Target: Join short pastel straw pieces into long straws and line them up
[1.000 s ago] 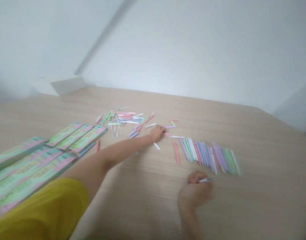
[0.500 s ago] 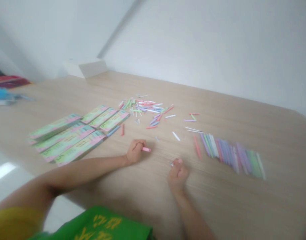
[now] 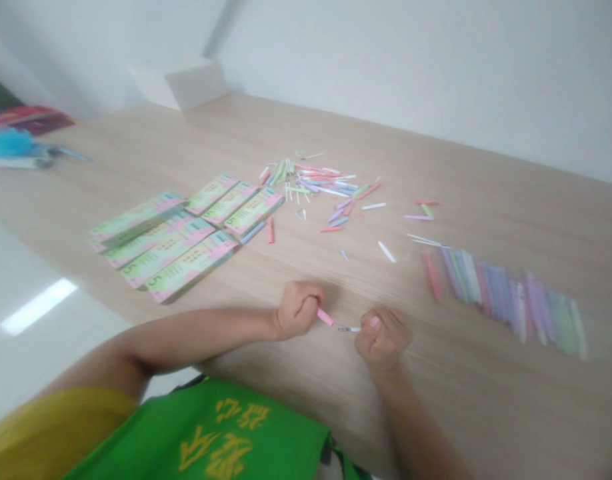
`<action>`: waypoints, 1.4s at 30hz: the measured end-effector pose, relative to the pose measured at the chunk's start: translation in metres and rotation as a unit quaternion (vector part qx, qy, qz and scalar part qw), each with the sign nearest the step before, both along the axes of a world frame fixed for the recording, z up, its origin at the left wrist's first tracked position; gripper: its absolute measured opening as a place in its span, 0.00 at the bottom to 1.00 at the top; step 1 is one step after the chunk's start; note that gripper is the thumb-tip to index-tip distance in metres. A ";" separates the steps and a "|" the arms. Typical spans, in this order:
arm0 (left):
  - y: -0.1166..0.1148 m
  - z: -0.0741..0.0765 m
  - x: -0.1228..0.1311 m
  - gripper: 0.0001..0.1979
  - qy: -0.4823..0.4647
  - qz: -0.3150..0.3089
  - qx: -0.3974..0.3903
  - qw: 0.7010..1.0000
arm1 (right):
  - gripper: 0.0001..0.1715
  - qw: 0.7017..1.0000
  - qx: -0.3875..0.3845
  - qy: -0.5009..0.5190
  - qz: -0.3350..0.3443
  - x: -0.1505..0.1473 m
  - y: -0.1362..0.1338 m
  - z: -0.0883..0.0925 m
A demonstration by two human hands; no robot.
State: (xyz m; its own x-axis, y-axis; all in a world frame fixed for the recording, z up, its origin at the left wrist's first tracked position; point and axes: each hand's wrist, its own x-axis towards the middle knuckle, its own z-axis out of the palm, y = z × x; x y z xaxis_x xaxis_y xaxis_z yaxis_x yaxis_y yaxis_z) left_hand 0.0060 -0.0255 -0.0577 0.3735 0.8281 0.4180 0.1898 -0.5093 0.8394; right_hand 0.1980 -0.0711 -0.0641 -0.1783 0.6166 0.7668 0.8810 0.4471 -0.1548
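Note:
My left hand (image 3: pixel 301 310) is closed around a pink pen barrel (image 3: pixel 325 317), whose end sticks out toward the right. My right hand (image 3: pixel 383 335) is a fist gripping a thin white pen refill (image 3: pixel 349 329) with a dark metallic tip pointing left. Tip and barrel end are close together with a small gap between them. Both hands are low over the wooden table near its front edge. To the right lies a row of pastel pens (image 3: pixel 511 293), side by side. A single red barrel (image 3: pixel 433 277) lies beside that row.
A loose heap of coloured barrels and thin white sticks (image 3: pixel 326 183) spreads over the mid-table (image 3: pixel 336 120). Several green and pink boxes (image 3: pixel 191 263) lie at the left. A white box (image 3: pixel 199 83) stands against the wall. Blue and red items (image 3: pixel 11 143) sit far left.
Both hands appear lower relative to the loose pieces and closer together. The refill now shows clearly, pointing at the pink barrel. The camera view has shifted, moving the table contents up and right.

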 end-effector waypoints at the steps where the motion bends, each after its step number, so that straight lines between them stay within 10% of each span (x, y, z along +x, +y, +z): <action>1: -0.001 0.001 0.000 0.12 -0.002 -0.002 0.008 1.000 | 0.17 1.000 0.000 -0.007 0.004 0.000 0.000 0.001; 17: -0.002 0.003 -0.004 0.12 0.038 0.017 0.034 0.999 | 0.15 0.998 -0.023 -0.055 -0.029 -0.006 -0.006 0.012; 24: 0.000 0.024 -0.004 0.09 0.271 0.077 -0.035 0.959 | 0.20 0.973 -0.080 -0.160 -0.145 -0.013 -0.004 0.012; 33: 0.012 0.035 -0.004 0.17 0.110 -0.014 -0.111 0.988 | 0.23 0.941 -0.249 -0.123 -0.195 -0.027 -0.010 0.016; 42: 0.015 0.047 -0.012 0.19 0.001 -0.053 -0.304 0.951 | 0.25 0.908 -0.375 -0.005 -0.185 -0.042 -0.021 0.029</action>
State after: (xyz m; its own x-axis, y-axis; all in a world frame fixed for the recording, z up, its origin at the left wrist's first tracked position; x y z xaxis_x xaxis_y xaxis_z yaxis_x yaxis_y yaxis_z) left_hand -0.0058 -0.0108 -0.0105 0.4681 0.8746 -0.1265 0.1659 0.0537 0.9847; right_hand 0.1560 -0.0918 -0.0349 0.1427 0.9841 0.1060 0.9523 -0.1073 -0.2858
